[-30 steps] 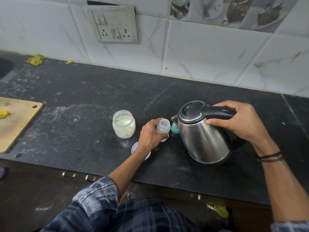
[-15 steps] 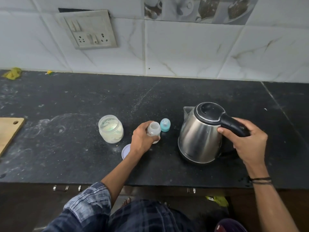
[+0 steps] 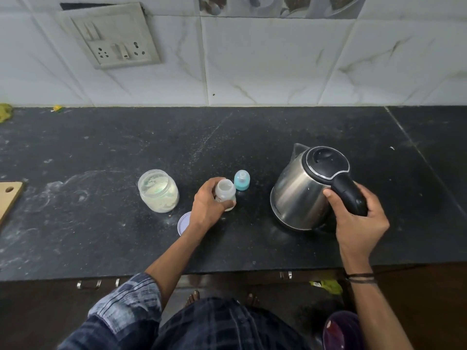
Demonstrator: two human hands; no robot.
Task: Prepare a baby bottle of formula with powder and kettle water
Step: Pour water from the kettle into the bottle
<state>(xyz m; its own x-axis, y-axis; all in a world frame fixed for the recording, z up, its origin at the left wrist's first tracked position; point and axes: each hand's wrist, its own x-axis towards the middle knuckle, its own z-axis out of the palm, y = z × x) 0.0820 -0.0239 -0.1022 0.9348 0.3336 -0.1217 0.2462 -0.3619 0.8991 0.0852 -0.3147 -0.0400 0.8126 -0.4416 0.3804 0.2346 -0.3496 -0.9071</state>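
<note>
A small clear baby bottle (image 3: 225, 191) stands upright and uncapped on the black counter (image 3: 101, 236), and my left hand (image 3: 208, 207) is wrapped around its side. Just behind it stands the bottle's teal teat cap (image 3: 242, 180). A steel kettle (image 3: 300, 195) with a black lid rests upright on the counter to the right. My right hand (image 3: 358, 221) grips its black handle. An open clear jar of pale formula powder (image 3: 158, 190) sits left of the bottle. Its lid (image 3: 184, 223) lies flat beside my left wrist.
A wooden cutting board (image 3: 8, 198) pokes in at the left edge. A switch and socket plate (image 3: 113, 39) hangs on the tiled wall behind. Spilled powder dusts the counter's left half. Drawer handles (image 3: 88, 284) line the cabinet front below.
The kettle, tilted with its spout over the bottle a second ago, has swung back and come down upright on the counter at the right. My left hand stays on the bottle.
</note>
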